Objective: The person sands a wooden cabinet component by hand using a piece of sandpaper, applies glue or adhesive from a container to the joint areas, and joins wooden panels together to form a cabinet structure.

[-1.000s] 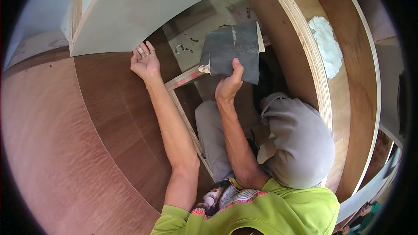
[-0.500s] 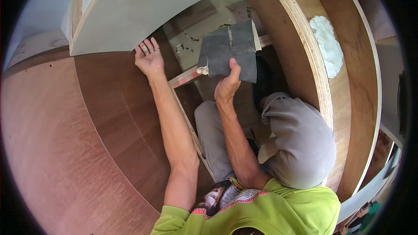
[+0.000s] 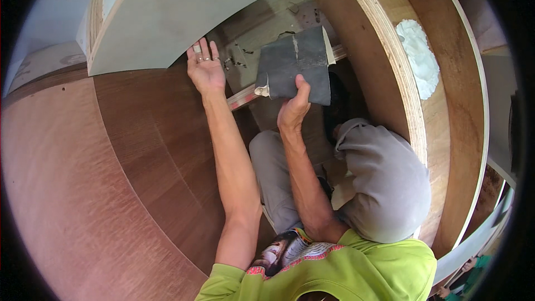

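Note:
My left hand (image 3: 207,71) is palm up at the lower curved edge of the grey-white panel (image 3: 184,11). Its fingers are stretched out and hold nothing; the fingertips reach the panel's edge, and whether they press on its underside is hidden. Bands show on some of the fingers. In my right hand (image 3: 293,106) is a flat, dark grey, roughly square sheet (image 3: 295,64), gripped by its near edge with the thumb on top. The sheet is creased and worn, with a torn pale corner at its near left and a beige layer showing at its right side.
An open plywood frame (image 3: 384,44) stands at the right, with a crumpled white sheet (image 3: 419,58) inside it. A brown wood panel (image 3: 150,134) spreads to the left. Between my legs and the grey-white panel runs a wooden rail (image 3: 243,98). Dark scraps (image 3: 234,62) lie beyond it.
My left hand has slid right and slightly farther away along the panel's edge, its fingers still outstretched. The right hand and the dark sheet have barely moved.

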Demonstrator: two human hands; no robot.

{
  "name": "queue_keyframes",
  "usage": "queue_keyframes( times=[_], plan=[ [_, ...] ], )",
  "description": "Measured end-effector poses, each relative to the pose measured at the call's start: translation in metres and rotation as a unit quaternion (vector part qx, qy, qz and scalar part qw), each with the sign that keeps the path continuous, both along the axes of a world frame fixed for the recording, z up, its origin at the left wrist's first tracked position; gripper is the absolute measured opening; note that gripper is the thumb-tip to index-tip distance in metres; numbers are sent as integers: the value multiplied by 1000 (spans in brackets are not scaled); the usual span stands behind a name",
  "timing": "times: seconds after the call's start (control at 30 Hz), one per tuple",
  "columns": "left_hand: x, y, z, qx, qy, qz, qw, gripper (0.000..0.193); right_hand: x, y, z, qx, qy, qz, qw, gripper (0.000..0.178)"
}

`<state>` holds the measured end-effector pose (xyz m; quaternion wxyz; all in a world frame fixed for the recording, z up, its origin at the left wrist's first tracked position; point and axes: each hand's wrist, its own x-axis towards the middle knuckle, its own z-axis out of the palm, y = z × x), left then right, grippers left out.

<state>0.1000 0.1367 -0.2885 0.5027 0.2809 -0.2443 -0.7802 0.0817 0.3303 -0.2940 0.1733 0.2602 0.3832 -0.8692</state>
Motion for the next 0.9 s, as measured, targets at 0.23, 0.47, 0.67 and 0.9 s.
queue_keyframes(
  times=[0.23,0.47,0.67,0.9],
  plan=[
    [-1,5,-2,16,-4,14,1000,47,-1,-1,5,22,0,-4,1000,28],
    [0,-3,-13,25,6,16,1000,41,-1,0,-6,31,3,14,999,26],
    [-7,-4,-14,-3,9,-21,1000,35,-2,0,-12,27,39,13,999,26],
    [-14,8,-14,-1,3,-51,999,37,-2,0,-11,30,33,8,999,29]
  ],
)
